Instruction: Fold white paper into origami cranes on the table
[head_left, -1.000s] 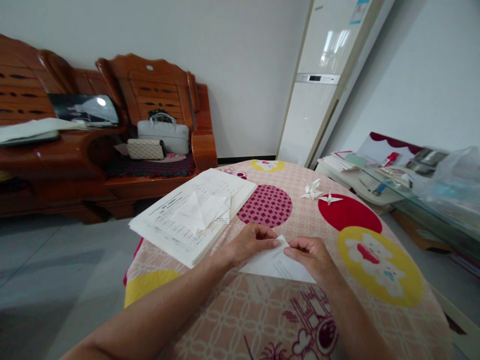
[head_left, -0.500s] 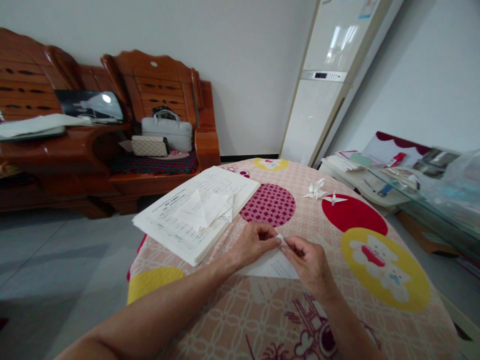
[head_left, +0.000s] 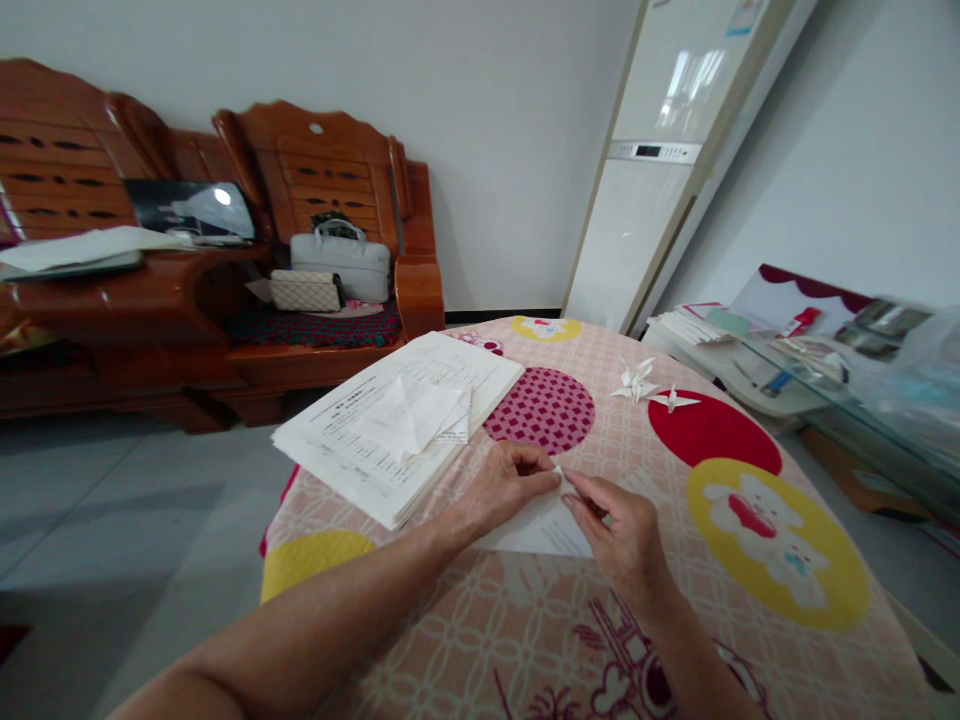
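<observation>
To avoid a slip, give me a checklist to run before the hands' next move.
1. Left hand at the white sheet's tip: ok.
2. Right hand at the same tip: ok.
3. Crease under the hands lined up: cannot tell, it is covered.
4. Paper stack apart from the sheet: ok.
5. Folded paper figures clear of both hands: ok.

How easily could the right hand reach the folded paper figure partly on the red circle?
Likely yes: only tablecloth separates the right hand, busy at the white sheet, from the folded paper figure.
</observation>
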